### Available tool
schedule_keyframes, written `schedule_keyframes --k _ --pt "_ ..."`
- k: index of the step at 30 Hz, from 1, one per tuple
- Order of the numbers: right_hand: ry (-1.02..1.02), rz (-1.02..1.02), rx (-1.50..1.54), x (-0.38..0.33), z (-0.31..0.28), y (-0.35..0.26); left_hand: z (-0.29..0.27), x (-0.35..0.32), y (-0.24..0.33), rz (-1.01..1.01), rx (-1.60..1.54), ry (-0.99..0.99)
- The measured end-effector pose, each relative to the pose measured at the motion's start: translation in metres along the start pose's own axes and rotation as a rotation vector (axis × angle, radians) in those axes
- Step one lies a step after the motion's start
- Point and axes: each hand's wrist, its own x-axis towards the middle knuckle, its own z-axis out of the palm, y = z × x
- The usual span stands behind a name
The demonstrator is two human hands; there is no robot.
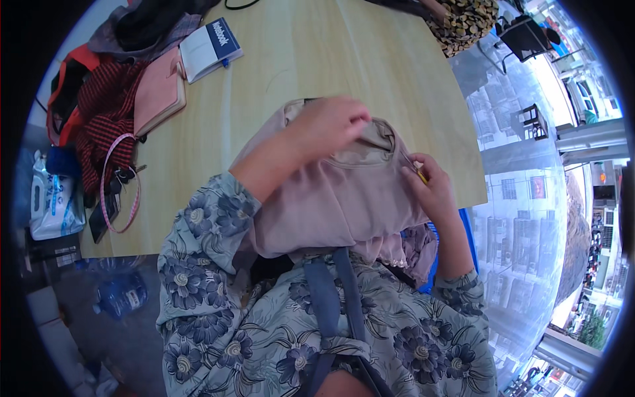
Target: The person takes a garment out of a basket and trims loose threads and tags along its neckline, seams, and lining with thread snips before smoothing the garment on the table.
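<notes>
1. The left hand (329,127) grips the collar of the pink garment (337,198), fingers curled shut on the cloth, pinning it to the table (311,59).
2. The right hand (430,188) pinches the garment's right edge, holding something yellow I cannot make out.
3. The garment lies under both hands, draping toward the lap.
4. Far left of the left hand lie a notebook (210,47) and keys (122,177).

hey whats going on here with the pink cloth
A person in a floral top is handling a dusty-pink garment at the near edge of a wooden table. The left hand rests on its upper part near the neckline, while the right hand pinches its right edge beside something small and yellow. Part of the garment hangs off the table toward the lap. A pink notebook, a white booklet and a heap of clothes lie at the far left.
</notes>
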Motion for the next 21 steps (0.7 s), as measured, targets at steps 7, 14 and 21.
schedule_keyframes --k 7,14,21 --pt "0.037 0.061 -0.026 0.019 0.028 0.016 0.056 -0.006 0.012 -0.041 0.222 -0.239" --pt "0.07 0.046 0.038 0.024 0.035 0.02 0.07 -0.01 0.0 -0.065 0.218 -0.127" --pt "0.153 -0.014 0.235 0.032 0.038 0.036 0.073 -0.013 -0.002 -0.086 -0.089 0.078"
